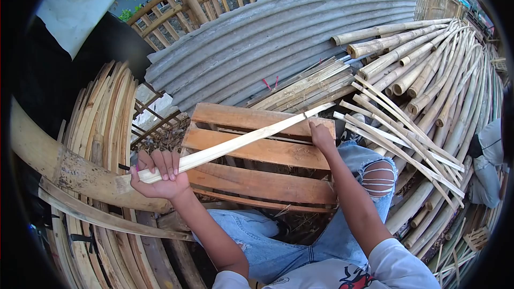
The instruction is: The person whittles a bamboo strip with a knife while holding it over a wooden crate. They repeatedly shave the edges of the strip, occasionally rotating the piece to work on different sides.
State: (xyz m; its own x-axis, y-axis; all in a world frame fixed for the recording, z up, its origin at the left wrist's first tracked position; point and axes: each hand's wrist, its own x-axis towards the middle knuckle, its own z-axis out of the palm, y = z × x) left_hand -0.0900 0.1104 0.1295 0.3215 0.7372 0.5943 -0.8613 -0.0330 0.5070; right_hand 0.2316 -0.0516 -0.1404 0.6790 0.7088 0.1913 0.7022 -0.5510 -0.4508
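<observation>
A long pale bamboo strip [235, 144] slants over an orange-brown slatted wooden crate [257, 179], its right end higher in the view. My left hand [160, 174] wraps its fingers round the strip near the lower left end. At the upper right end, my right hand [321, 131] is closed beside the strip, over the crate's right corner. A thin dark piece, perhaps a blade, shows above its fingers against the strip; its handle is hidden in the fist.
Split bamboo strips [407, 134] and round poles [399, 48] lie at the right. A thick pole [80, 174] and stacked slats [104, 112] are at the left. Corrugated sheeting [278, 37] stands behind. Another person [488, 155] is partly visible at the far right.
</observation>
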